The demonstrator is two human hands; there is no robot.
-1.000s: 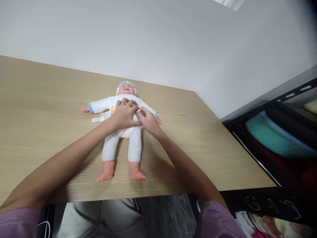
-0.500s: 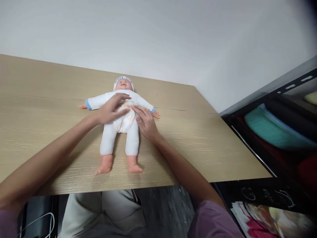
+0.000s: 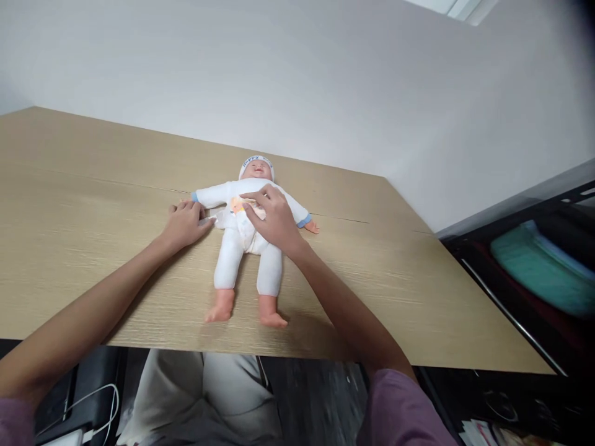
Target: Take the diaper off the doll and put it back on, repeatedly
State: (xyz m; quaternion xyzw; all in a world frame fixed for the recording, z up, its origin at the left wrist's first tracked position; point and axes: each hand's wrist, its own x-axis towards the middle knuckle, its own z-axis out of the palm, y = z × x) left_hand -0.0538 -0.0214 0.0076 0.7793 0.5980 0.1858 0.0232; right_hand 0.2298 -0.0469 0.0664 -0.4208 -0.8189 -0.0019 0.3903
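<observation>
A baby doll (image 3: 227, 263) in a white suit with blue cuffs and a lettered white cap lies on its back, feet towards me. Around its hips sits a white diaper (image 3: 251, 238) with an orange patterned front band. My left hand (image 3: 185, 224) is closed at the doll's side, on the left in view, its thumb on the diaper's pale side flap (image 3: 223, 218), which is drawn outward. My right hand (image 3: 279, 222) bends over the diaper's front, thumb and forefinger pinched close together at the patterned band. The exact grip under its fingers is partly hidden.
The doll rests on a wood-grain table (image 3: 116, 248) that stands against a pale wall (image 3: 279, 80). At the right is a black rack (image 3: 493, 285) with a folded teal cloth (image 3: 543, 266). A white cable (image 3: 111, 402) hangs below the table's near edge.
My left hand has moved off the doll's belly to its side, drawing the diaper's flap outward. My right hand has shifted onto the diaper's front. The view has turned slightly left.
</observation>
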